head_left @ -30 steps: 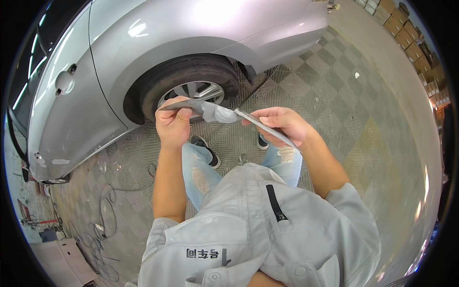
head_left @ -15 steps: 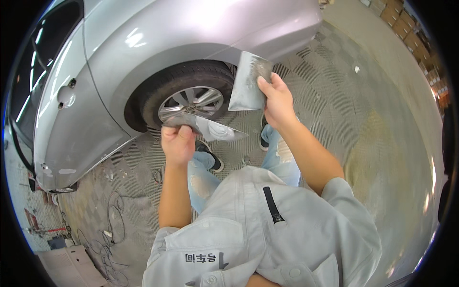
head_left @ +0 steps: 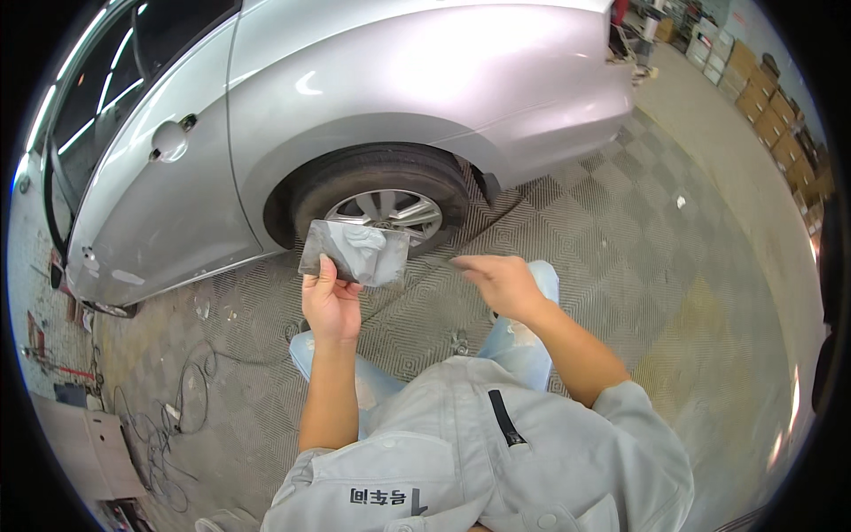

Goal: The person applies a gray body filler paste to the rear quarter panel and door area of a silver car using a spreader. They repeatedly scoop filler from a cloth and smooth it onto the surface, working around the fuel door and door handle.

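My left hand (head_left: 331, 310) is closed on the lower edge of a flat metal putty plate (head_left: 310, 257), thumb on top. A smooth mound of pale grey putty (head_left: 365, 253) lies on its face. To the right, my right hand (head_left: 507, 285) is closed with its fingers pointing left toward the plate. The metal putty spreader in it is turned nearly edge-on, so only a thin dark sliver shows near the fingertips. Beyond both hands stands a silver car (head_left: 355, 66), its wheel (head_left: 390, 208) partly hidden behind the plate.
My bent knees (head_left: 541, 293) are spread on the patterned floor (head_left: 567, 208) beside the car. A thin dark hose (head_left: 191, 381) lies in loops at the left. Stacked cardboard boxes (head_left: 767, 111) stand at the far right.
My left hand has tilted the plate so its putty faces up. My right hand has come down and turned the spreader edge-on. I have lowered, knees now apart.
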`<move>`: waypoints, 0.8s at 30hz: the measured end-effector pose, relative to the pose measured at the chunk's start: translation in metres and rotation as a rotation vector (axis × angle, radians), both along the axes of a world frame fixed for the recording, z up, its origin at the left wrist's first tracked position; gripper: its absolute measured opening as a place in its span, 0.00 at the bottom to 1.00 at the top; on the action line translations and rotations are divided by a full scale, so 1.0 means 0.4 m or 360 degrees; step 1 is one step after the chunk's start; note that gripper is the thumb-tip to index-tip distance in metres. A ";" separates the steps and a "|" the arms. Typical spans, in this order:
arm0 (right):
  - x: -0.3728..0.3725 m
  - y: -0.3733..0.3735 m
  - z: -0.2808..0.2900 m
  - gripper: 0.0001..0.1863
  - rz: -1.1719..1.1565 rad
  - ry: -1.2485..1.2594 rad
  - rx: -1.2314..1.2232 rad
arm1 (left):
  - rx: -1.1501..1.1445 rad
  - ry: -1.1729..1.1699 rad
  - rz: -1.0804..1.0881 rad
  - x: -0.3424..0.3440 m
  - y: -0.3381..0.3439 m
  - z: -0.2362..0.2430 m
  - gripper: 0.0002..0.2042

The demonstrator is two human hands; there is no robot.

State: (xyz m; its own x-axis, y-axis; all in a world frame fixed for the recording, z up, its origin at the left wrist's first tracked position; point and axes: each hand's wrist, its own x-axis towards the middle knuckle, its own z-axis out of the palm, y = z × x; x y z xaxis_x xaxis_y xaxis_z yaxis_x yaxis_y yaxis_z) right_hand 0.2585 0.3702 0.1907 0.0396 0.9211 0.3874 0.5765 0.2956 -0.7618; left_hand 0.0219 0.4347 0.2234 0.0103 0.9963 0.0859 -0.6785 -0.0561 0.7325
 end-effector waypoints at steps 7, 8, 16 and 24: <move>0.019 0.068 -0.165 0.11 -0.0283 0.1664 -0.0499 | -0.0804 -0.0073 -0.0031 -0.089 0.026 -0.167 0.09; 0.011 0.071 -0.183 0.11 -0.0359 0.1755 -0.0599 | -0.0825 -0.0132 -0.0032 -0.110 0.026 -0.198 0.09; -0.136 0.143 -0.250 0.11 -0.0366 0.1528 -0.0773 | -0.0815 -0.0274 -0.0070 -0.289 0.061 -0.336 0.12; -0.385 0.149 -0.319 0.10 -0.0055 0.1471 -0.0949 | -0.1106 -0.0222 -0.0072 -0.438 0.043 -0.367 0.13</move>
State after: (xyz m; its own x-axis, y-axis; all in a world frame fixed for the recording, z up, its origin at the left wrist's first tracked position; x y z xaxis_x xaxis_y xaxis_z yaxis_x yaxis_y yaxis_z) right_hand 0.1045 0.4297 0.0631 0.1145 0.9432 -0.3118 -0.2892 -0.2687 -0.9188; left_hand -0.1532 0.4520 0.0768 0.0880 0.8198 -0.5659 -0.7594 0.4229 0.4945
